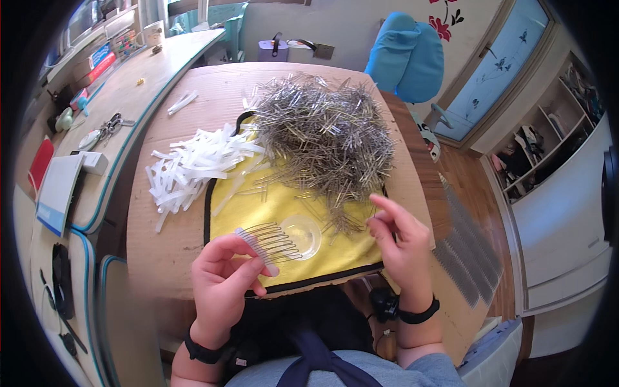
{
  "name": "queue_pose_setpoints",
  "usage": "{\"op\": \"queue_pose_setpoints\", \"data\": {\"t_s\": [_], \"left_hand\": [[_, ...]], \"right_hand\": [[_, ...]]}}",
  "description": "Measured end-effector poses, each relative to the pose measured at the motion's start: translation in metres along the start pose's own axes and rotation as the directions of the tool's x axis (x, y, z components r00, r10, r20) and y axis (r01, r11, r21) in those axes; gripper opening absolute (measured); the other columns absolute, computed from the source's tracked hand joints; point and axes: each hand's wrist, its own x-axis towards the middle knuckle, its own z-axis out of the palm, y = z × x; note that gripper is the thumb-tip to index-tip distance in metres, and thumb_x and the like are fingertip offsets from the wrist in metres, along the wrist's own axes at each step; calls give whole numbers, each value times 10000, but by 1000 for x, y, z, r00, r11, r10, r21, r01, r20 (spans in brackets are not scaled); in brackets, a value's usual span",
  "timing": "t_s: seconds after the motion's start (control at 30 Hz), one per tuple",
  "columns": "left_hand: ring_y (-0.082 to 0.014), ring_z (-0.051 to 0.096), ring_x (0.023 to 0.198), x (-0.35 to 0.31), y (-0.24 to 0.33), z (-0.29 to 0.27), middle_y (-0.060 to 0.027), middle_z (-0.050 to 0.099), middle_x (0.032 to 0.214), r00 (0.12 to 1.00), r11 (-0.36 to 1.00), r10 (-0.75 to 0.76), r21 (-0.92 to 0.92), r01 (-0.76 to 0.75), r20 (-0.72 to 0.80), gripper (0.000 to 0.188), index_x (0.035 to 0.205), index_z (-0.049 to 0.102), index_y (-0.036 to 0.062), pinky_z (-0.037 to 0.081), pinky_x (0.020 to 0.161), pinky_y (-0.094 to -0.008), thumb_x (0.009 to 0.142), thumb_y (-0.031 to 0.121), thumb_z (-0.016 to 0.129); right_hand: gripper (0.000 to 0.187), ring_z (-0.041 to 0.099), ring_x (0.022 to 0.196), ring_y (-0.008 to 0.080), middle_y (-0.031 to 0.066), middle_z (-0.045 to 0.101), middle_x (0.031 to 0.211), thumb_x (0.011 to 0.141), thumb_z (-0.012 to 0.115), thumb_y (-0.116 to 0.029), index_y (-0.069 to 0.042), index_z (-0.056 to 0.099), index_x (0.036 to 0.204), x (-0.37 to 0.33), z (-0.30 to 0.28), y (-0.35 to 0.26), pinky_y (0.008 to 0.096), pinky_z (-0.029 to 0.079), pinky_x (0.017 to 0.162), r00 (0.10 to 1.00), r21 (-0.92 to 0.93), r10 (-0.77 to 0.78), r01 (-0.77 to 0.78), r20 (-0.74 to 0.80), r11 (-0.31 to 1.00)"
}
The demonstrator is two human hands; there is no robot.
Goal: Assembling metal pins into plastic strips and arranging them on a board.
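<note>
My left hand (227, 267) pinches a whitish plastic strip (256, 251) from which a row of U-shaped wire pins (278, 240) sticks out to the right. Beneath the pins, a round clear dish (308, 235) lies on a yellow cloth (235, 203) with black edging. To the right, my right hand (403, 242) hovers over the cloth's edge, index finger and thumb apart; I make out nothing between them. Just beyond it rises a big heap of loose wire pins (329, 132). White strips (193, 164) are piled to the left of the heap.
A cardboard sheet (158, 238) lies under the cloth. Two or so loose strips (183, 102) rest at its far left. Finished-looking rows of pins (467, 251) lie at the right. A desk (138, 84) with keys (116, 124) runs along the left; a blue-covered chair (406, 58) stands behind.
</note>
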Motion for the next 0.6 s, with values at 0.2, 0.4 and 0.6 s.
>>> {"op": "queue_pose_setpoints", "data": {"t_s": [0.2, 0.4, 0.6], "left_hand": [[-165, 615, 702, 4, -4, 1, -120, 585, 884, 1000, 999, 1, -51, 0, 8, 194, 963, 498, -25, 486, 454, -192, 777, -56, 543], [-175, 618, 645, 3, -3, 2, -136, 591, 857, 999, 999, 13, -48, -15, -38, 202, 938, 481, -10, 458, 409, -172, 754, -57, 549], [-180, 621, 647, 3, -3, 2, -140, 590, 860, 999, 998, 15, -65, -17, -29, 207, 942, 478, -8, 462, 409, -175, 754, -58, 548]], "right_hand": [[180, 547, 624, 166, 71, 602, 724, 661, 646, 55, -24, 614, 820, -4, 38, -7, 252, 435, 566, 954, 182, -296, 299, -40, 937], [236, 500, 639, 185, 23, 590, 700, 599, 658, 40, -64, 626, 808, -3, 50, -7, 280, 373, 595, 875, -44, -484, 483, -23, 874], [259, 491, 648, 182, 20, 592, 705, 587, 664, 37, -70, 629, 821, -4, 48, -9, 278, 368, 604, 869, -86, -495, 492, -16, 866]]}}
